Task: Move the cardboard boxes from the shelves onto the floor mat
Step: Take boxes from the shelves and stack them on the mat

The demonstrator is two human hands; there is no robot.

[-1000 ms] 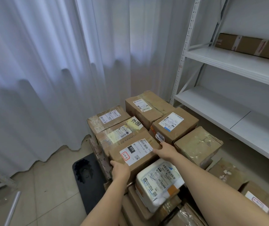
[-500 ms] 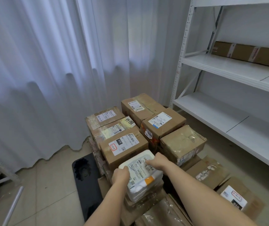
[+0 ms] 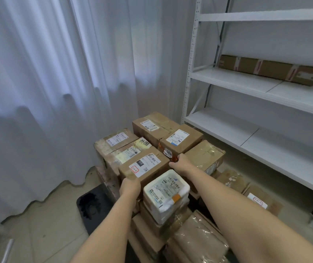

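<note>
Gripped at both near corners: labelled box, on top of the stack on the floor, over the black mat. Left hand curled round the near-left corner, right hand clamped at the near-right corner, wedged against the neighbouring boxes; fingertips hidden, so depth of hold unclear. Risk one, judged: a nudge or uneven push topples the white package, perched just in front on crinkled wrapped parcels and touching the box's near face. Risk two: tight packing pinches the right fingers against the orange-stickered box. Risk three: smooth tape and glossy labels let the palms slip. Plain brown corrugated card, square-edged, slightly dented, taped seams, white printed labels. White package rounded at the corners, foam-like. Beyond: one long flat box on the white metal shelf, not yet moved. Pleated white curtain behind, pale tiled floor.
</note>
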